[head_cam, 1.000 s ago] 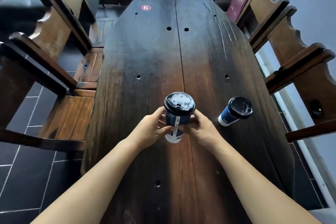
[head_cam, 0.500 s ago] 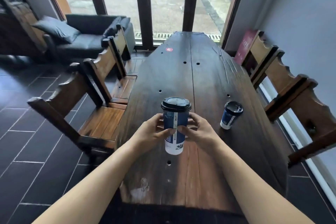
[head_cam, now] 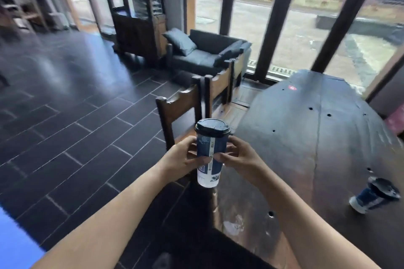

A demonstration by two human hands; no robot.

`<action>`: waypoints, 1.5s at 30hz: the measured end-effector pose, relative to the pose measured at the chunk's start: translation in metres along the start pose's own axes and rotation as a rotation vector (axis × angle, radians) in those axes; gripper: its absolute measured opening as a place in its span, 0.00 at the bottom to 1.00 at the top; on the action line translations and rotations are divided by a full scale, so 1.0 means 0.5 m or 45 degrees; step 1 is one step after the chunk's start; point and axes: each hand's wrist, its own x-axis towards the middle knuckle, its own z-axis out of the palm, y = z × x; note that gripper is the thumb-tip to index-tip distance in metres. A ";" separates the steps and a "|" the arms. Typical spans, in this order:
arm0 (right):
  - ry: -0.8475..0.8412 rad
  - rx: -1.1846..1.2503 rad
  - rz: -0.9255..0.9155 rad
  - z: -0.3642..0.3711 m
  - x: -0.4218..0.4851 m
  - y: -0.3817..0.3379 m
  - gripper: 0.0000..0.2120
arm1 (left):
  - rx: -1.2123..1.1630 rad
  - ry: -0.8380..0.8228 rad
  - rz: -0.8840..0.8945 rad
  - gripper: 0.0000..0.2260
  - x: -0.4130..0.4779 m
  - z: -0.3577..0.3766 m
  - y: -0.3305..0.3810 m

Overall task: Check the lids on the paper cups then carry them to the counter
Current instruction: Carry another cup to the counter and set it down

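Observation:
A tall blue and white paper cup (head_cam: pixel 209 155) with a black lid is upright in the air, left of the table's near edge. My left hand (head_cam: pixel 182 157) grips its left side and my right hand (head_cam: pixel 239 158) grips its right side, thumbs on the front. A second, smaller blue cup (head_cam: pixel 371 197) with a black lid stands on the dark wooden table (head_cam: pixel 317 142) at the far right, blurred.
Two wooden chairs (head_cam: pixel 181 107) stand along the table's left side, just beyond the held cup. A dark sofa (head_cam: pixel 205 54) and a wooden shelf unit (head_cam: pixel 137 13) lie further back by the windows. Dark tiled floor (head_cam: pixel 65 116) spreads to the left.
The view has swung left and up, away from the table. The held cup has come off the table and moved left beyond its edge, with both hands still round it. The second cup stays put.

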 end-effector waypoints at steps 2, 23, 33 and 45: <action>-0.111 -0.001 -0.016 0.093 0.078 -0.010 0.30 | -0.010 0.119 -0.077 0.22 -0.018 -0.091 -0.052; -1.223 -0.175 -0.236 1.199 0.589 -0.251 0.26 | -0.014 1.269 -0.542 0.22 -0.430 -0.951 -0.399; -1.815 -0.238 -0.389 1.609 0.655 -0.295 0.28 | -0.051 1.874 -0.774 0.32 -0.586 -1.099 -0.476; -2.513 -0.375 -0.543 1.948 0.624 -0.307 0.31 | -0.141 2.417 -1.095 0.32 -0.663 -1.140 -0.498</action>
